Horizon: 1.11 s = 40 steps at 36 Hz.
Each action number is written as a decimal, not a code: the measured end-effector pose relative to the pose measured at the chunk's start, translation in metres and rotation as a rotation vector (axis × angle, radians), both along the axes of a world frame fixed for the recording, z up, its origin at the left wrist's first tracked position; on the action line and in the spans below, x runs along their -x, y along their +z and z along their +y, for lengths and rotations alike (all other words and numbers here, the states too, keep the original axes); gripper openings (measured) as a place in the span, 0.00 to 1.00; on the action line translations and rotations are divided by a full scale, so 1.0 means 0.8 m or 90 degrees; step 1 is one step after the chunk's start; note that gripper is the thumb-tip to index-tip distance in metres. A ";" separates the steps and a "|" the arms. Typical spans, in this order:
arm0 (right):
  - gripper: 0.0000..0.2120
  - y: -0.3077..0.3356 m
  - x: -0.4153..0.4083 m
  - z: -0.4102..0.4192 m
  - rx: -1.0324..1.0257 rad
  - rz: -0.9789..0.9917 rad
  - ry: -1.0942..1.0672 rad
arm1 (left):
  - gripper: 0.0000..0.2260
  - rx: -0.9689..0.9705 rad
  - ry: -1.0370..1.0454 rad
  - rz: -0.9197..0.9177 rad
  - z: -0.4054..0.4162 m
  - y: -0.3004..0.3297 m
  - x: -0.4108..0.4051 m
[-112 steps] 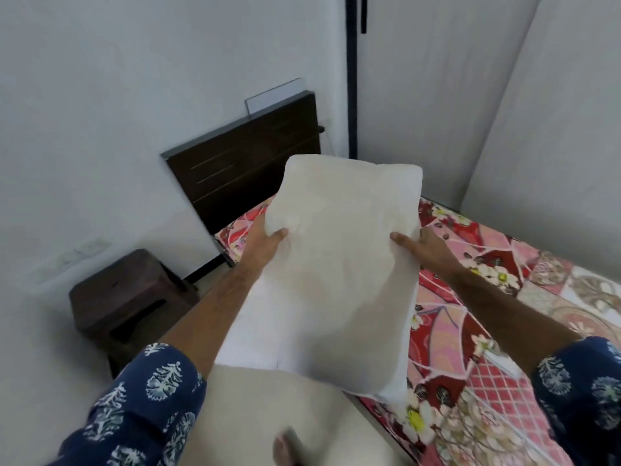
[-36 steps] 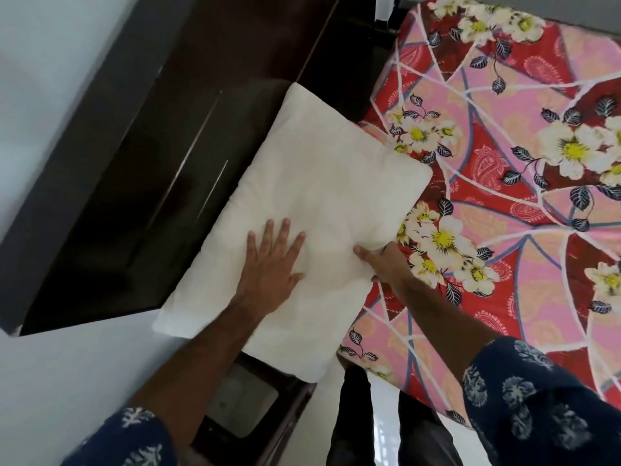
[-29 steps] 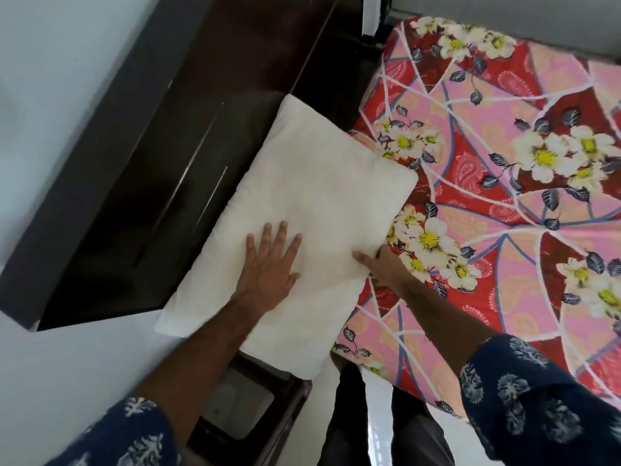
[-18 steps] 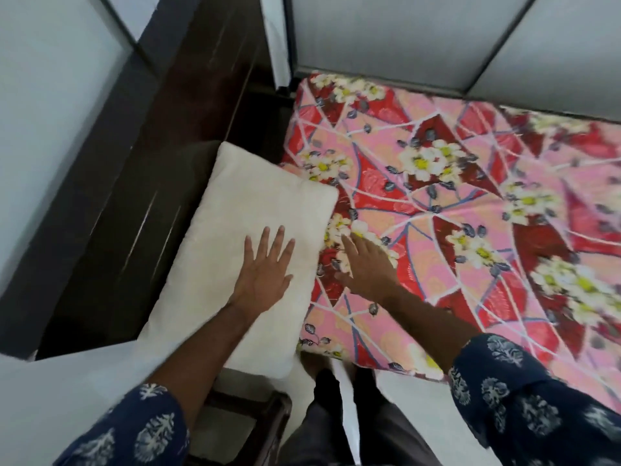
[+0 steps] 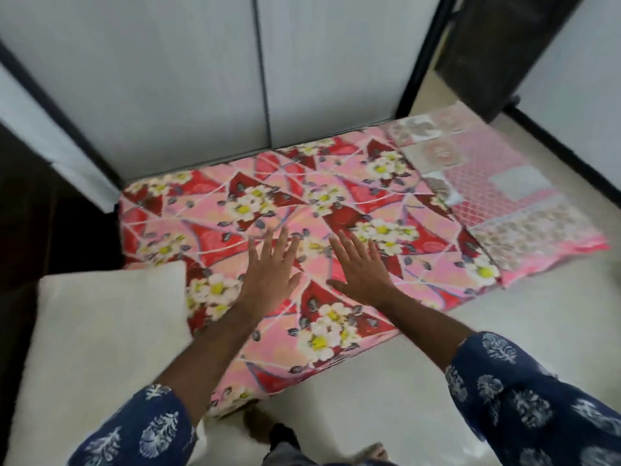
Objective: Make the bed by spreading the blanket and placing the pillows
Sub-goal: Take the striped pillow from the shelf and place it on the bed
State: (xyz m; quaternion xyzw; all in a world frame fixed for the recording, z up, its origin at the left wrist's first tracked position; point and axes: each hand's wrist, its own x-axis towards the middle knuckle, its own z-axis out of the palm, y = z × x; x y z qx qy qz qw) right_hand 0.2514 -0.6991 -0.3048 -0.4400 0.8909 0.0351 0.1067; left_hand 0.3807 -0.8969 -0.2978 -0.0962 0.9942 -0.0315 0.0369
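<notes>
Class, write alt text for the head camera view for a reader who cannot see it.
Both hands, left hand and right hand, lie open and flat over a red and pink floral bedsheet. A cream pillow sits at the bed's left end.

Pillow (image 5: 100,334): held up in both hands three seconds ago, it now lies at the head of the bed, no hand on it.
Left hand (image 5: 268,274): pressed flat on the pillow a second ago; now off it, fingers spread over the floral blanket (image 5: 336,203).
Right hand (image 5: 363,270): has left the pillow's edge and lies open above the blanket beside the left.
View: swung from the headboard to the whole bed.
</notes>
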 end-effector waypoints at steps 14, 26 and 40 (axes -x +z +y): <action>0.47 0.124 0.146 0.447 0.082 0.099 -0.291 | 0.36 0.018 -0.279 0.099 0.395 0.114 0.260; 0.44 0.162 0.267 0.717 0.094 0.188 -0.532 | 0.36 0.005 -0.506 0.130 0.656 0.149 0.491; 0.45 0.211 0.415 0.930 0.062 0.263 -0.769 | 0.36 -0.033 -0.728 0.137 0.910 0.203 0.743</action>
